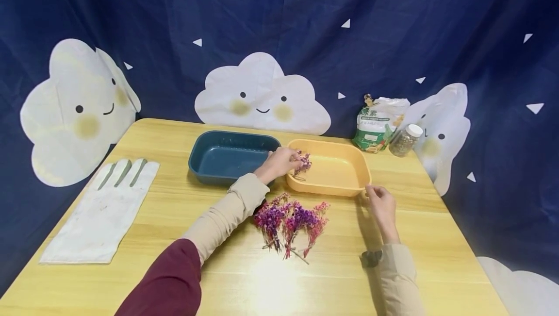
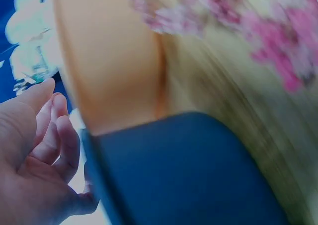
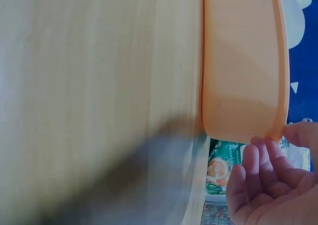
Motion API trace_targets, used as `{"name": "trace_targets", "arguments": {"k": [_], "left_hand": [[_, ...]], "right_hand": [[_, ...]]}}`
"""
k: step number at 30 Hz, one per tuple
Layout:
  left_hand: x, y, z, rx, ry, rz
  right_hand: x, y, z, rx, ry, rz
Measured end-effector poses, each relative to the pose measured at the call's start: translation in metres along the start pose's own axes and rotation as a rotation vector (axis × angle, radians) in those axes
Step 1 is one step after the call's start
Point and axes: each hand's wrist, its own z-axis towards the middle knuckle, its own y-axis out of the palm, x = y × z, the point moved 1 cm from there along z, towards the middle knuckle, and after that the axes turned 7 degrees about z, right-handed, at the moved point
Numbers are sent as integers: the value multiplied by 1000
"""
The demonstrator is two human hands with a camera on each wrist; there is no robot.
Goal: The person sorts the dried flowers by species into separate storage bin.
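A small purple dried-flower bunch (image 1: 304, 163) is at the left end of the yellow tray (image 1: 336, 191). My left hand (image 1: 279, 161) is just above it, over where the two trays meet. In the left wrist view, that hand (image 2: 42, 155) has loosely bent fingers with nothing visible between them; the tray wall hides the inside. My right hand (image 1: 382, 207) pinches the yellow tray's near right corner, its thumb and fingertips (image 3: 256, 141) at the rim. Several pink and purple dried-flower bunches (image 1: 299, 221) lie on the table in front of the trays.
Left of the yellow tray stands a dark blue tray (image 1: 233, 180). A white glove (image 1: 102, 214) lies at the table's left. At the back right are a green and white bag (image 1: 377, 126) and a lidded jar (image 1: 405, 142). A navy curtain (image 1: 166, 29) hangs behind.
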Motion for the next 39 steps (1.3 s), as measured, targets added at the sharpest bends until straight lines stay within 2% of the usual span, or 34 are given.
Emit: {"name": "trace_targets", "arguments": {"k": [3, 7, 12, 21, 25, 32, 36, 39], "left_hand": [[5, -5, -7, 26, 24, -89], [11, -14, -22, 23, 73, -214], [12, -25, -45, 53, 102, -259], [3, -35, -91, 195, 26, -321], [1, -34, -114, 234, -13, -391], [7, -20, -153, 312, -91, -509], [8, -8, -169, 330, -144, -558], [8, 2, -177, 320, -167, -604]], "right_hand": [[0, 1, 0, 0, 4, 18], [-1, 1, -1, 1, 14, 29], [-1, 1, 0, -1, 28, 38], [2, 1, 2, 13, 28, 57], [2, 1, 2, 24, 33, 61], [2, 1, 2, 16, 42, 63], [0, 1, 0, 18, 49, 67], [0, 1, -1, 23, 51, 74]]}}
